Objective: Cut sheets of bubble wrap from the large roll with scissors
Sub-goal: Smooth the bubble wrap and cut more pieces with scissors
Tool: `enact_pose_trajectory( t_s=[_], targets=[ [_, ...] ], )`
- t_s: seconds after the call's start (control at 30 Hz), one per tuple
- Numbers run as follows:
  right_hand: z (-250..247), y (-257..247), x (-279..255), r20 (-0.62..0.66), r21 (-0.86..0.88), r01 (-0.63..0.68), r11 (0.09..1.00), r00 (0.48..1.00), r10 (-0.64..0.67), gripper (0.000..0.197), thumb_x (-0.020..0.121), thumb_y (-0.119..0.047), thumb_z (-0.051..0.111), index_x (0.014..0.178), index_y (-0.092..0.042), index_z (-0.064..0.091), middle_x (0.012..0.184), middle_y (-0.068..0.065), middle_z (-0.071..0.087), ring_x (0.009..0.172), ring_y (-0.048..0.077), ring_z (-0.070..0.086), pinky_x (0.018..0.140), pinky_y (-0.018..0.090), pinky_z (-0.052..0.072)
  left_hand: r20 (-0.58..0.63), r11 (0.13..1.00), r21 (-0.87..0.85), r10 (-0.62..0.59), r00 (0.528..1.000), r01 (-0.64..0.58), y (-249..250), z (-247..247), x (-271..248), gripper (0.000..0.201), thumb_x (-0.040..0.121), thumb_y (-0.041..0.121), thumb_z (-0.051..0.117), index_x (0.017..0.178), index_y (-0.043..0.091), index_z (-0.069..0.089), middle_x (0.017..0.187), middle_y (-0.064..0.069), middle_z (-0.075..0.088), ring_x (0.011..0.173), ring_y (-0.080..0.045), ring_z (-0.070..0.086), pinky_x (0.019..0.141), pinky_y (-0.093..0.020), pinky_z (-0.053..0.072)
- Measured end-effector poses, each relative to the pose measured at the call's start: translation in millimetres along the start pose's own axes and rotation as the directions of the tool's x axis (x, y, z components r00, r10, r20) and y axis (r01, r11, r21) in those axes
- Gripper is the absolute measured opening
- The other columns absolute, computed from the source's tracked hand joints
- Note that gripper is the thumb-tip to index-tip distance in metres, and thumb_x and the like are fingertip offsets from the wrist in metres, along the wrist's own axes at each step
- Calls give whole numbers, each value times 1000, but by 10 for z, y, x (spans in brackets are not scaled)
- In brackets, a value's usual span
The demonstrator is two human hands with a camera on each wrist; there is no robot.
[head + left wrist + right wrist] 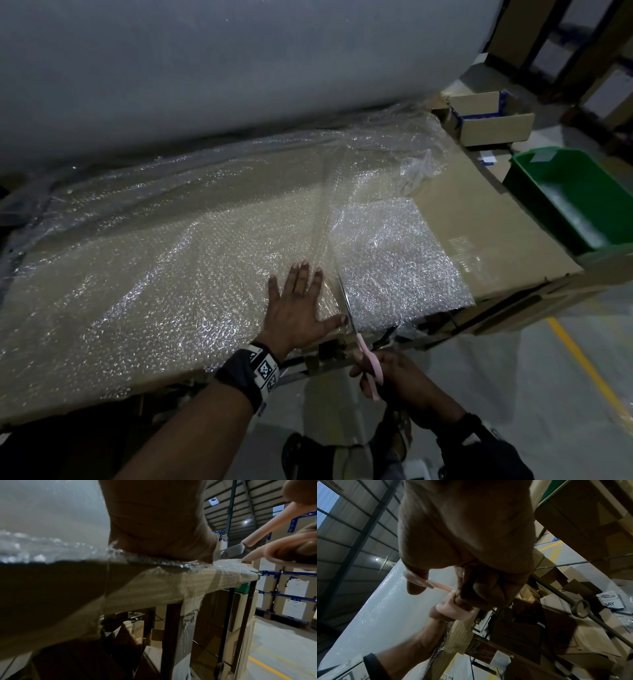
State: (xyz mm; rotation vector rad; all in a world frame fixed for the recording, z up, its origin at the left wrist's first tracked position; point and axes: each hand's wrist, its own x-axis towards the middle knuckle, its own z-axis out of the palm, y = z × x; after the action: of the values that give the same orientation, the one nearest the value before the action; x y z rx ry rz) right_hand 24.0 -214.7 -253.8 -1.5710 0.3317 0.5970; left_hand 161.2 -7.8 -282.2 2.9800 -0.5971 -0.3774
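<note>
A huge pale roll of bubble wrap (205, 68) lies across the back of the cardboard-covered table (486, 219). Its loose sheet (154, 246) is spread flat over the table. My left hand (298, 308) lies flat on the sheet with straight, spread fingers, just left of the cut line. My right hand (387, 373) grips the pink handles of the scissors (356, 329) at the table's near edge. The steel blades (229, 552) sit in the wrap beside my left thumb. A stack of cut pieces (394, 260) lies right of the blades.
A green plastic bin (575, 195) stands at the table's right end, with an open cardboard box (489, 120) behind it. Stacked cartons (291, 588) line the right side. Yellow floor lines (582, 363) run past the table. More boxes (154, 639) sit under the table frame.
</note>
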Motion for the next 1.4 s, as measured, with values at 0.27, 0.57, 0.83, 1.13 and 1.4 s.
enact_pose_trajectory(
  t_s=[0.27,0.57,0.83,1.13,1.4],
  targets=[
    [76,-29,29,-31,18,35,999,999,-34,84,66,-88,72,84,-6,77,61,19,62,64,35,46,58,39,30,5,1000,-14,0,1000,1,1,-14,-13,120,76,102,7,168,27,-9,175,-7,-18,161,-27,-19,124,-68,-7],
    [86,-31,124,-54,64,26,998,998,-23,75,71,-83,74,80,-9,78,58,17,61,63,36,44,65,47,30,5,1000,-22,2,1000,-2,-1,-4,-5,123,73,104,3,168,27,-9,174,-6,-20,161,-26,-20,124,-68,-9],
    [90,-22,142,-15,82,-14,997,1000,16,77,71,-81,77,84,-5,75,60,14,60,67,37,39,68,56,18,3,1000,-8,6,1000,-6,-1,-8,-8,124,72,105,-1,168,26,-8,174,-7,-19,161,-27,-20,123,-69,-8],
    [41,-202,144,12,25,-11,1000,1000,11,68,83,-72,71,64,-7,70,62,22,56,52,26,36,56,42,16,32,1000,-23,-10,999,11,7,-24,6,133,68,106,-5,168,19,-7,174,-7,-21,161,-26,-20,124,-68,-8],
    [-34,-292,169,-3,25,-20,1000,1000,20,57,86,-64,72,65,-11,71,56,8,61,42,16,32,49,28,14,-122,996,-88,-26,992,15,-204,-417,257,116,80,100,25,168,28,2,171,-7,25,157,-30,20,126,-64,7]
  ],
)
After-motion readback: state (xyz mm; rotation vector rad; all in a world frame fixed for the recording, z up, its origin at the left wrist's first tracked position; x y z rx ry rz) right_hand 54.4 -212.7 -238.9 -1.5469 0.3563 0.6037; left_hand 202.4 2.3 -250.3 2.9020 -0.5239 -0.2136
